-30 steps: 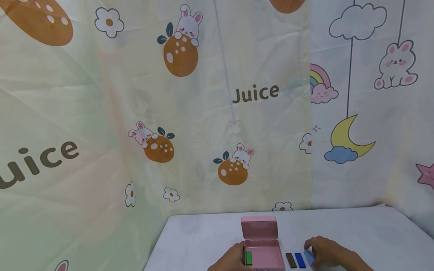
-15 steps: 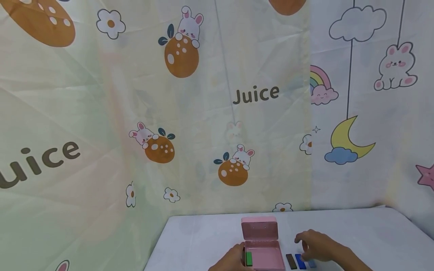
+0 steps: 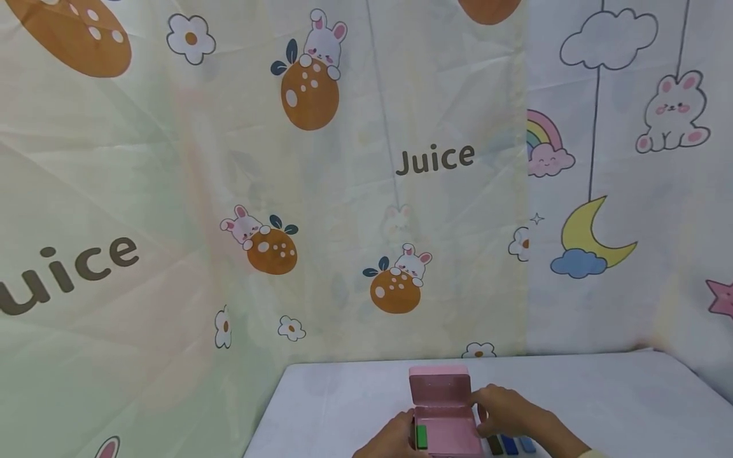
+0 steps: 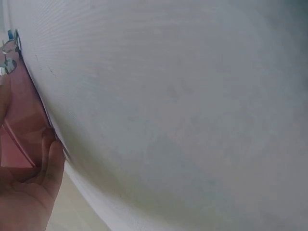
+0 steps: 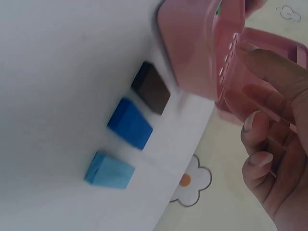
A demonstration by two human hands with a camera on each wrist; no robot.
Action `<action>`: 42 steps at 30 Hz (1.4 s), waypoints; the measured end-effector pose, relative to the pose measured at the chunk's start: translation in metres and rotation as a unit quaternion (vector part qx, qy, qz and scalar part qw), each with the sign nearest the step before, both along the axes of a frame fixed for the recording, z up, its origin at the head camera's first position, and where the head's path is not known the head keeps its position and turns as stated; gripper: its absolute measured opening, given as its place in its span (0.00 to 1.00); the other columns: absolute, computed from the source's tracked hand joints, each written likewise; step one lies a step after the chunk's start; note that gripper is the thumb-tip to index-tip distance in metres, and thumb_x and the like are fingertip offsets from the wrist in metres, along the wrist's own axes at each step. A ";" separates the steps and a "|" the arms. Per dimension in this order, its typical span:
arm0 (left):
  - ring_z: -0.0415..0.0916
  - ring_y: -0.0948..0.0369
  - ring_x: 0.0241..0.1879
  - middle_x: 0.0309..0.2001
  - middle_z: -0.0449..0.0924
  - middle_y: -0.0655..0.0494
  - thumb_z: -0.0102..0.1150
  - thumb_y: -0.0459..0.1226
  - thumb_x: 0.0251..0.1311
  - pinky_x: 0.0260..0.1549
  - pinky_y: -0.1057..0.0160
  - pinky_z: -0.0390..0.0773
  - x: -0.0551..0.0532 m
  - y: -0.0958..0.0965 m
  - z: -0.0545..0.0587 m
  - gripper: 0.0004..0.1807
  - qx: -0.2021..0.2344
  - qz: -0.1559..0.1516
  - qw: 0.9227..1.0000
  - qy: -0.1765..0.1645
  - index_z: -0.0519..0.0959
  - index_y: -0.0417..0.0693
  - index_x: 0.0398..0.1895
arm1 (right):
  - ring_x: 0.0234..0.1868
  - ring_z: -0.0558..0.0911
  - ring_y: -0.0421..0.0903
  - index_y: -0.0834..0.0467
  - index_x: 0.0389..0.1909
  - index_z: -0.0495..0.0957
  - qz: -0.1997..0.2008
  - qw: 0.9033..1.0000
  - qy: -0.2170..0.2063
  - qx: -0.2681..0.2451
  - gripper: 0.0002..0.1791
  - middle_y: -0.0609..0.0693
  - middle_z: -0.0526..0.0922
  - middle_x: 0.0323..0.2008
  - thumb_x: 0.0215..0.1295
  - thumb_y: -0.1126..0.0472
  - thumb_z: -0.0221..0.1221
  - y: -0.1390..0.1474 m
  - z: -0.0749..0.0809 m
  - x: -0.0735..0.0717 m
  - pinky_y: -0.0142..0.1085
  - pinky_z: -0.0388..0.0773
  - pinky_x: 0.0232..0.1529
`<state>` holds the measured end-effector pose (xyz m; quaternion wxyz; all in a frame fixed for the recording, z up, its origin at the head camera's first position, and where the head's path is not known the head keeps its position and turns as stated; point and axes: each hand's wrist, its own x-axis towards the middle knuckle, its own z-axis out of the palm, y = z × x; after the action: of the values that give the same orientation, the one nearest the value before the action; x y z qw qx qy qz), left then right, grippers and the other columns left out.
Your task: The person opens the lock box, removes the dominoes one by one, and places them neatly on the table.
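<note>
A pink hinged box (image 3: 452, 436) stands on the table with its lid (image 3: 439, 389) raised, and a green block (image 3: 421, 437) lies inside along its left wall. My left hand (image 3: 389, 439) grips the box at its left side; in the left wrist view, fingers (image 4: 54, 161) lie against the pink wall. My right hand (image 3: 506, 410) is at the box's back right corner. Its thumb and loosely bent fingers stand apart near the hinge and lid in the right wrist view, with nothing visible between them. A dark brown block (image 5: 151, 89), a blue block (image 5: 130, 124) and a light blue block (image 5: 110, 171) lie right of the box.
The white table (image 3: 343, 394) runs back to a patterned cloth (image 3: 332, 191) that hangs behind and at the left. A metal clasp with rings (image 4: 10, 57) shows on the box in the left wrist view.
My right hand has moved left, from the light blue block over the blue one to the box's lid side. The light blue block stays on the table. My left hand keeps its place.
</note>
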<state>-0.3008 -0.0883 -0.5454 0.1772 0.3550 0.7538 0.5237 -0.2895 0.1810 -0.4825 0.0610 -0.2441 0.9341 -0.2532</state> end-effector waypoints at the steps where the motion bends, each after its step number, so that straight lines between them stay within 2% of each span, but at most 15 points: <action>1: 0.80 0.62 0.44 0.49 0.79 0.57 0.72 0.39 0.48 0.41 0.67 0.78 0.000 0.000 0.001 0.36 0.001 -0.001 1.000 -0.002 0.66 0.47 0.61 | 0.23 0.71 0.37 0.55 0.43 0.82 0.007 1.000 0.007 -0.002 0.20 0.38 0.75 0.24 0.47 0.55 0.71 -0.003 -0.001 -0.001 0.32 0.70 0.22; 5: 0.80 0.62 0.45 0.48 0.80 0.56 0.71 0.38 0.48 0.42 0.66 0.78 0.001 0.001 0.002 0.35 -0.003 -0.002 1.000 0.002 0.66 0.48 0.61 | 0.25 0.70 0.35 0.56 0.42 0.81 0.017 1.000 0.023 0.009 0.20 0.38 0.76 0.25 0.46 0.55 0.71 -0.017 -0.007 -0.005 0.33 0.71 0.24; 8: 0.81 0.62 0.43 0.46 0.81 0.57 0.71 0.38 0.49 0.41 0.67 0.78 0.001 0.001 0.002 0.34 -0.008 0.002 1.000 -0.002 0.68 0.48 0.60 | 0.25 0.71 0.36 0.56 0.42 0.81 0.009 1.000 0.011 0.012 0.21 0.39 0.76 0.25 0.45 0.56 0.72 -0.027 -0.008 -0.007 0.35 0.71 0.26; 14: 0.81 0.65 0.40 0.44 0.82 0.60 0.71 0.38 0.48 0.39 0.69 0.78 0.000 0.002 0.003 0.31 -0.030 0.015 0.999 0.014 0.70 0.50 0.57 | 0.22 0.69 0.36 0.54 0.36 0.81 0.022 1.000 0.010 0.016 0.16 0.38 0.72 0.20 0.45 0.56 0.72 -0.045 -0.006 -0.005 0.32 0.68 0.22; 20: 0.81 0.67 0.36 0.39 0.82 0.64 0.71 0.39 0.49 0.35 0.71 0.78 0.000 0.002 0.002 0.29 -0.051 0.041 0.998 -0.015 0.70 0.53 0.56 | 0.22 0.69 0.36 0.54 0.43 0.82 0.037 0.999 0.007 0.016 0.22 0.37 0.72 0.20 0.44 0.56 0.73 -0.060 -0.010 -0.004 0.31 0.68 0.22; 24: 0.80 0.69 0.35 0.37 0.82 0.65 0.69 0.40 0.51 0.34 0.72 0.78 -0.002 0.001 0.000 0.28 -0.064 0.041 0.997 0.007 0.70 0.51 0.55 | 0.22 0.70 0.37 0.53 0.43 0.82 0.019 1.000 -0.020 0.003 0.22 0.38 0.73 0.20 0.44 0.57 0.73 -0.069 -0.016 -0.003 0.32 0.70 0.21; 25: 0.80 0.70 0.35 0.37 0.82 0.65 0.69 0.40 0.51 0.34 0.72 0.77 -0.003 0.001 -0.001 0.27 -0.068 0.039 0.997 0.020 0.70 0.51 0.55 | 0.22 0.71 0.38 0.53 0.43 0.81 0.012 0.999 -0.031 0.001 0.22 0.39 0.73 0.20 0.44 0.58 0.73 -0.071 -0.017 -0.002 0.32 0.70 0.21; 29: 0.78 0.72 0.37 0.39 0.81 0.65 0.70 0.41 0.50 0.36 0.72 0.76 -0.006 0.000 -0.003 0.28 -0.085 0.033 0.991 0.093 0.71 0.51 0.55 | 0.23 0.71 0.38 0.53 0.42 0.82 0.008 1.000 -0.027 -0.001 0.20 0.38 0.75 0.23 0.43 0.59 0.72 -0.077 -0.021 -0.004 0.33 0.71 0.23; 31: 0.76 0.73 0.37 0.39 0.79 0.65 0.71 0.42 0.49 0.37 0.72 0.75 -0.007 0.000 -0.002 0.29 -0.100 0.044 0.986 0.130 0.71 0.50 0.54 | 0.24 0.71 0.37 0.51 0.40 0.82 0.014 1.000 -0.022 -0.001 0.18 0.38 0.75 0.24 0.44 0.59 0.72 -0.079 -0.022 -0.005 0.32 0.70 0.25; 32: 0.76 0.73 0.36 0.38 0.79 0.65 0.71 0.43 0.49 0.36 0.72 0.75 -0.007 -0.001 -0.002 0.28 -0.104 0.047 0.984 0.137 0.72 0.49 0.53 | 0.23 0.71 0.37 0.51 0.38 0.82 0.015 1.000 -0.019 -0.002 0.17 0.38 0.75 0.23 0.44 0.58 0.72 -0.080 -0.023 -0.005 0.33 0.69 0.26; 36: 0.75 0.73 0.35 0.35 0.79 0.65 0.71 0.43 0.49 0.36 0.73 0.74 -0.007 0.000 -0.001 0.25 -0.112 0.045 0.984 0.132 0.72 0.49 0.49 | 0.22 0.72 0.39 0.49 0.35 0.82 0.001 0.999 -0.049 -0.012 0.14 0.39 0.75 0.20 0.45 0.57 0.72 -0.086 -0.026 -0.004 0.34 0.71 0.27; 40: 0.74 0.74 0.33 0.33 0.78 0.68 0.70 0.45 0.51 0.36 0.74 0.73 -0.004 0.002 0.001 0.20 -0.104 0.031 0.984 0.144 0.74 0.52 0.44 | 0.21 0.74 0.40 0.51 0.32 0.83 -0.007 0.998 -0.055 -0.014 0.10 0.41 0.75 0.18 0.47 0.58 0.71 -0.090 -0.029 -0.004 0.34 0.72 0.27; 41: 0.74 0.74 0.35 0.35 0.78 0.69 0.69 0.45 0.51 0.37 0.74 0.73 -0.003 0.003 0.001 0.19 -0.095 0.029 0.985 0.140 0.74 0.54 0.45 | 0.21 0.74 0.40 0.51 0.32 0.83 -0.009 0.998 -0.056 -0.016 0.10 0.40 0.75 0.18 0.47 0.58 0.71 -0.090 -0.031 -0.004 0.34 0.72 0.27; 42: 0.75 0.72 0.38 0.37 0.80 0.66 0.66 0.45 0.55 0.39 0.72 0.74 -0.001 0.006 0.000 0.19 -0.065 -0.002 0.992 0.105 0.74 0.53 0.48 | 0.21 0.74 0.40 0.50 0.32 0.83 -0.011 0.998 -0.055 -0.016 0.10 0.40 0.76 0.18 0.47 0.58 0.71 -0.091 -0.032 -0.005 0.35 0.72 0.27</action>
<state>-0.3023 -0.0826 -0.5451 0.1209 0.3976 0.7999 0.4330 -0.2945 0.0903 -0.5146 0.1059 -0.2208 0.9277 -0.2818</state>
